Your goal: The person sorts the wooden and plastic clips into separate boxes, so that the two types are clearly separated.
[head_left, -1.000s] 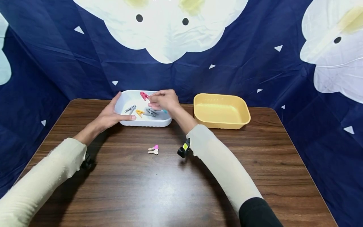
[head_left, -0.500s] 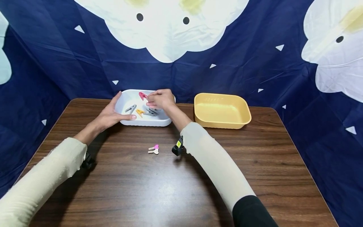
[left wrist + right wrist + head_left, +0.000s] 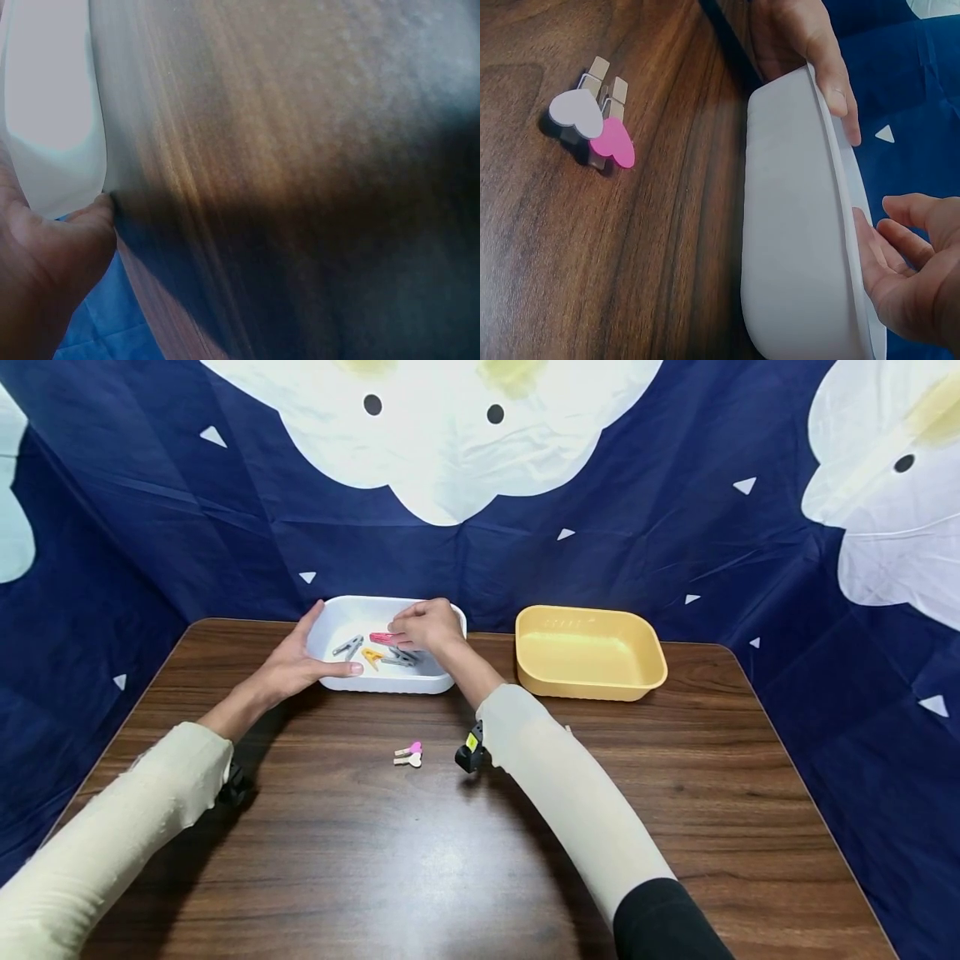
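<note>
In the head view, a white plastic basin (image 3: 386, 685) stands at the back left of the table. My left hand (image 3: 296, 658) grips its left end, thumb over the near rim. Over the basin's right half, my right hand (image 3: 431, 625) pinches a pinkish-red clothespin (image 3: 380, 638) low inside it. Grey clothespins (image 3: 348, 647) and a yellow-orange clothespin (image 3: 371, 657) lie on the basin floor. More grey ones (image 3: 401, 657) are partly under the right hand. The right wrist view shows the basin wall (image 3: 799, 217) hiding what the right fingertips hold.
A yellow basin (image 3: 592, 691) stands at the back right. Two small wooden clothespins, one with a pink heart (image 3: 613, 142) and one with a white heart (image 3: 576, 112), lie on the wooden table (image 3: 337, 860). A blue patterned cloth (image 3: 480, 560) hangs behind the table.
The pinkish-red clothespin has come down from near the basin's far rim towards the grey ones and turned flatter. My right forearm has shifted left, hiding a turquoise piece. The left hand stays put.
</note>
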`<move>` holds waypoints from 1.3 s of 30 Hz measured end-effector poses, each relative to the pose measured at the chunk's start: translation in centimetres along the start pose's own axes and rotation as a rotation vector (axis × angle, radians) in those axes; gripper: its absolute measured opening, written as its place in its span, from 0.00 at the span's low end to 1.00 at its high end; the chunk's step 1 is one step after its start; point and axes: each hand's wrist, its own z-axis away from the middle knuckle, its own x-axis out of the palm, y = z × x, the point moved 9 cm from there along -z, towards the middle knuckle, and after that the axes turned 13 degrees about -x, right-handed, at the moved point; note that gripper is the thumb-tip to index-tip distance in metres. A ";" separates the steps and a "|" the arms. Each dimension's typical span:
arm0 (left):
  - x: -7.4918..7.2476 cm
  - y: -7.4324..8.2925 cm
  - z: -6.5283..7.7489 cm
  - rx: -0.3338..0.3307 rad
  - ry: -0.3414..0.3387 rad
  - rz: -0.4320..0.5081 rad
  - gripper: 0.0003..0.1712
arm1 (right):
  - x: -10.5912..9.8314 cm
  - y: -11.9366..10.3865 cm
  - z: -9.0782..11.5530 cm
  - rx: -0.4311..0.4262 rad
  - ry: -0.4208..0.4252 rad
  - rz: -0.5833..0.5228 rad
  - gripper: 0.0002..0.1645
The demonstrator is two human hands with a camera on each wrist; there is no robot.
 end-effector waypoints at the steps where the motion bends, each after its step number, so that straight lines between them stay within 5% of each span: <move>1: 0.0 0.1 0.0 0.000 0.000 0.000 0.85 | -0.1 0.0 0.0 -0.003 0.000 0.000 0.08; 24: 0.0 0.3 0.3 -0.015 -0.001 -0.053 0.88 | -1.7 -1.3 1.1 -0.081 -0.091 -0.012 0.09; 39: -0.2 0.2 0.4 0.053 0.039 0.052 0.85 | -4.6 -3.6 2.1 -0.224 -0.130 0.084 0.08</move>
